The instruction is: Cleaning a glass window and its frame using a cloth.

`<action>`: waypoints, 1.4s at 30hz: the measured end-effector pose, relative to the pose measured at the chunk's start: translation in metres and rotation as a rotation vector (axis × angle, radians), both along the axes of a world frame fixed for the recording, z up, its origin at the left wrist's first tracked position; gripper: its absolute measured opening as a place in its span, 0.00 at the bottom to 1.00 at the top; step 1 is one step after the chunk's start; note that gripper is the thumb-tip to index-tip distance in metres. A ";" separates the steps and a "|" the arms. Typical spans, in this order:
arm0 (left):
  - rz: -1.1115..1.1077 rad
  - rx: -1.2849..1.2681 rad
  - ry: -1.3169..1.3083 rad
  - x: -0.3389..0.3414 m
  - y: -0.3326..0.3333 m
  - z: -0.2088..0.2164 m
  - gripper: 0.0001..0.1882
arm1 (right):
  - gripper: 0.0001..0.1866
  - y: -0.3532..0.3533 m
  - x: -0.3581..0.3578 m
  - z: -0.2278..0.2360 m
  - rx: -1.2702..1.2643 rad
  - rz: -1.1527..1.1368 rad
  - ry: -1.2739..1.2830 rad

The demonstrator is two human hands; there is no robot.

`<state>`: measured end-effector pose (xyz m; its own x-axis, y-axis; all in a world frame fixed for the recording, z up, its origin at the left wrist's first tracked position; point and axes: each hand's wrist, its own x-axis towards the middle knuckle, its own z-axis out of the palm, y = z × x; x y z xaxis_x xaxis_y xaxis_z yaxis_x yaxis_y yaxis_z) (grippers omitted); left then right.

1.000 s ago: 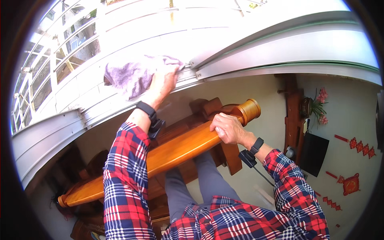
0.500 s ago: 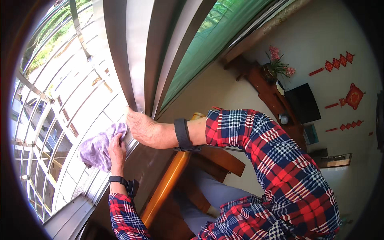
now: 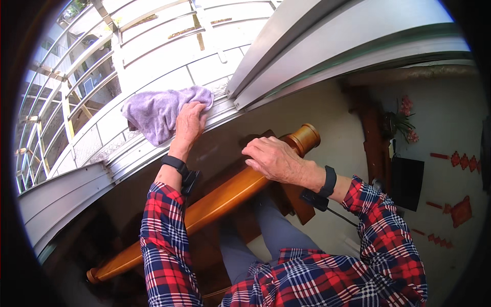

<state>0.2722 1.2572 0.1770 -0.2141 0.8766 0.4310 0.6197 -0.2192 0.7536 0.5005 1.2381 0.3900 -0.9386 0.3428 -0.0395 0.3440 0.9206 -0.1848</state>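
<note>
Directly beneath the bent fingers of the left hand (image 3: pixel 190 125), which hold it, lies the right-hand part of the purple cloth (image 3: pixel 153 113). The remainder spreads leftward past the fingers, beside the window track (image 3: pixel 221 111). Right hand (image 3: pixel 280 161): fingers loosely curled above the wooden rail (image 3: pixel 225 193); contact cannot be confirmed.

- Soft, crumpled cloth (image 3: pixel 158 115) on the far left: plain pale lilac.
- Long-sleeved fabric shirt (image 3: pixel 307 279), near: red, navy and white plaid.
- Long fabric trousers (image 3: pixel 286 230), near: plain grey-blue.
- Two wide wrist straps (image 3: pixel 330 181): black.
- Long, polished wooden rail (image 3: pixel 220 197): glossy orange-brown.
- Metal window frame (image 3: pixel 327 56), far right: silver-grey.
- Flat tiled ledge (image 3: pixel 212 70), far: white with grey joint lines.
- Blossoms (image 3: pixel 406 106) on the right: pink.
- Flat rectangular panel (image 3: pixel 407 183), right: black.
- Hanging diamond-shaped ornament (image 3: pixel 462 212), right: red.
</note>
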 end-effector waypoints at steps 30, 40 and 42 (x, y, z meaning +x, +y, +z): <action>0.168 -0.189 -0.023 -0.028 -0.040 -0.015 0.09 | 0.01 -0.028 0.060 -0.061 -0.166 -0.278 0.227; -0.158 0.097 -0.002 0.059 0.018 -0.010 0.11 | 0.02 -0.031 0.057 -0.076 -0.155 -0.263 0.274; -0.195 0.121 0.118 0.049 0.011 -0.013 0.13 | 0.02 -0.029 0.054 -0.079 -0.141 -0.258 0.276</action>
